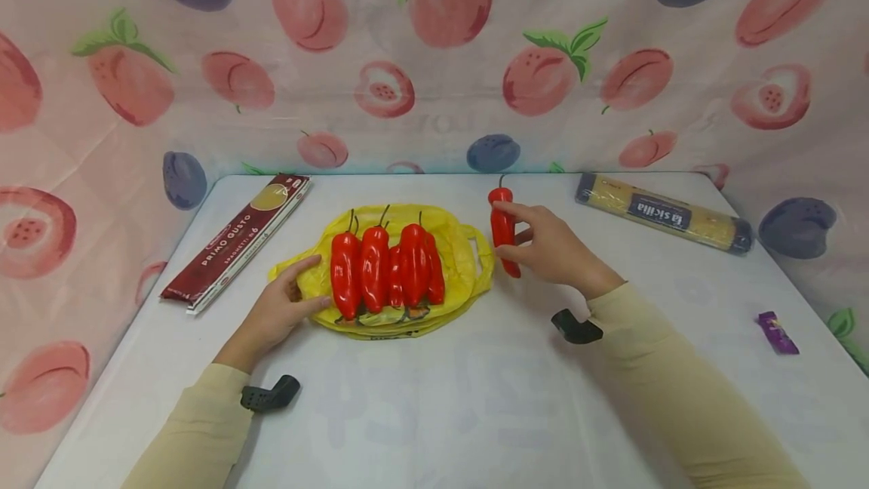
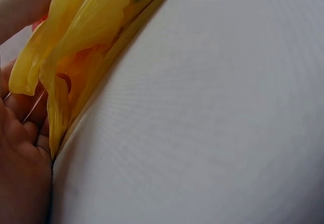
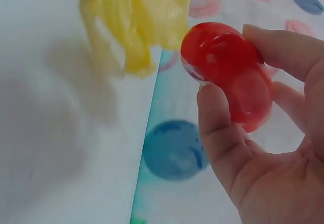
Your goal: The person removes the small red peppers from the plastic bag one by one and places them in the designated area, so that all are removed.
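Between thumb and fingers, my right hand pinches a red pepper just right of the yellow plastic bag. The right wrist view shows that pepper from its end, with the thumb and fingers of the right hand on its sides. Several other red peppers lie side by side on the flattened bag, stems toward the back. My left hand touches the bag's left edge with its fingers spread; in the left wrist view the hand is beside the crumpled bag edge.
A dark red spaghetti packet lies slanted at the back left of the white table. At the back right is a yellow and blue pasta packet. A small purple wrapper lies near the right edge. Fruit-patterned cloth hangs behind.
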Tool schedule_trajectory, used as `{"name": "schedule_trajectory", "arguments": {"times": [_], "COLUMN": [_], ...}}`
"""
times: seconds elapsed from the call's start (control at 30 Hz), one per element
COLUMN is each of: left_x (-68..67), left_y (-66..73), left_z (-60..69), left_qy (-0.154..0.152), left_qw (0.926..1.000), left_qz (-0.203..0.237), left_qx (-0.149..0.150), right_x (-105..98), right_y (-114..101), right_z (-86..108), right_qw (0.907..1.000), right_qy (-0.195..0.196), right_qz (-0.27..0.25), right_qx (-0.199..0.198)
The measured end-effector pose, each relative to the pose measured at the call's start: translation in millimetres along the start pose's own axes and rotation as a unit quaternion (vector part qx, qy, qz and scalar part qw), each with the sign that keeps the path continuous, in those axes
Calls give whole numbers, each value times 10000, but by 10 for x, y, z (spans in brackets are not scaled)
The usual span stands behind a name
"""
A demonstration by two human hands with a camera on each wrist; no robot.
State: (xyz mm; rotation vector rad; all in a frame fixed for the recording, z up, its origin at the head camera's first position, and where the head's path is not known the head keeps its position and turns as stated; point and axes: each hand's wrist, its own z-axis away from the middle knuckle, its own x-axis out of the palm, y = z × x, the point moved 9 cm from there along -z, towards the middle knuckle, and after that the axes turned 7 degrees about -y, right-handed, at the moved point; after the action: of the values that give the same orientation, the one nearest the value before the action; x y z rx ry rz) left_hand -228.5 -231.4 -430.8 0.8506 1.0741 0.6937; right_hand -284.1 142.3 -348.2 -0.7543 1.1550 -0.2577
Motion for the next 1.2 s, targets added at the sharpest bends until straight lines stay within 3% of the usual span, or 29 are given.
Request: {"name": "schedule_trajectory", "arguments": {"times": [0.4, 0.73, 1.2], "left_x": [-9, -10, 10], "left_y": [10, 19, 14], "left_z": [25, 20, 12], "left_qy": [34, 53, 21], "left_qw": [10000, 9999, 10000], "left_qz": [-18, -85, -77], "left_qx": [48, 35, -5], "right_x": [-236, -296, -460], "right_y": [452, 826, 1406], "right_z": [252, 448, 666], "right_qw": [9984, 9974, 9913], "right_qy": [97, -16, -9], "right_qz": [336, 280, 631], "right_qx": [442, 659, 1153]}}
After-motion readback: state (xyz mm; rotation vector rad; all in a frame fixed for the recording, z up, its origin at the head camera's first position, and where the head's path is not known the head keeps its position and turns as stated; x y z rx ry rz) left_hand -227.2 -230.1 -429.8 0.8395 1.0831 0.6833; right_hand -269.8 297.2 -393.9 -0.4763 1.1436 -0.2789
